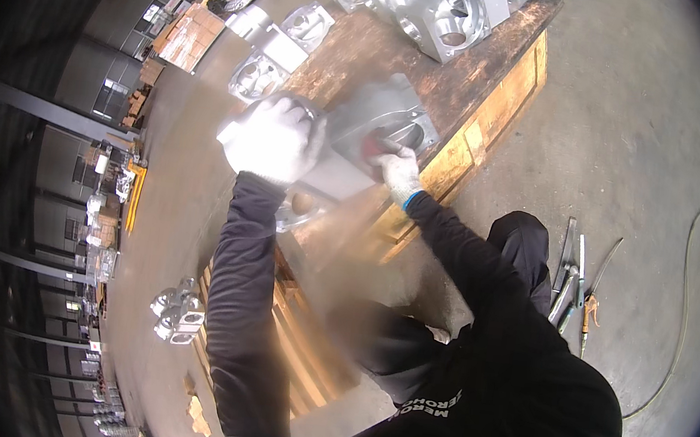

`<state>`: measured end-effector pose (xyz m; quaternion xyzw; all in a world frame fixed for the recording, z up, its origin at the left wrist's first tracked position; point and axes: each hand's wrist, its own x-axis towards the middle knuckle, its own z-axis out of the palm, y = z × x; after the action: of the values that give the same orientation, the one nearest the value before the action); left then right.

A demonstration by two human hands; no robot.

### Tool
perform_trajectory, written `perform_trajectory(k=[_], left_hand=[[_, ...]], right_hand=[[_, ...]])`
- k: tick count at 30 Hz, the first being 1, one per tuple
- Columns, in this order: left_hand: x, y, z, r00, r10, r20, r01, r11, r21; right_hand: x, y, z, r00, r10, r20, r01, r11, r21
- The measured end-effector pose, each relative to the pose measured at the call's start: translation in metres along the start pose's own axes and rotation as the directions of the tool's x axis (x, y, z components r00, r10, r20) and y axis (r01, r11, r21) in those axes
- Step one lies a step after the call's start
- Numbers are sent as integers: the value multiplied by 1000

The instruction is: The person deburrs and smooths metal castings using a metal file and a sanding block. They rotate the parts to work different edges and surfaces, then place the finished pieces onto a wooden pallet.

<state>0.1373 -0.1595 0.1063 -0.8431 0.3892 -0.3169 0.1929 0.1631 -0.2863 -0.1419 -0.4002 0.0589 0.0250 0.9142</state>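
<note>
A large grey metal casting (384,106) with a round opening lies on a wooden crate-like bench (475,142). My left hand (277,137), in a white glove, is curled over the casting's left end and grips it. My right hand (399,170), in a white glove with a blue cuff, is closed on a small reddish-brown pad (372,145). That pad is beside the casting's round opening, and motion blurs it; its exact kind is unclear. Part of the casting's lower side shows below my left hand.
More castings (455,19) stand at the bench's far end, with another casting (274,50) at its left. Slatted wood (299,359) lies below. On the floor at right are hand tools (568,274), an air blow gun (590,311) and a hose (682,317).
</note>
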Motion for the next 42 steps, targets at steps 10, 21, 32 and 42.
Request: perform_trajectory(k=[10,21,32,42], left_hand=[[-40,193,68,292,-886,360,682,-70,-728],[-9,218,170,63,-516,854,-237,-839,-489],[36,192,163,83,-853,514,-65,-520,-852],[10,184,199,660,-564,497,673,738,-56]], right_hand=[[-22,-49,-57,953,152,264,-232,924,305],[-28,-124,-27,660,-750,50,610,495,-619],[110,-122,11,842,-250,479,415,-268,-869],[116,-129,-4,844,-185,504,448,-275,-851]])
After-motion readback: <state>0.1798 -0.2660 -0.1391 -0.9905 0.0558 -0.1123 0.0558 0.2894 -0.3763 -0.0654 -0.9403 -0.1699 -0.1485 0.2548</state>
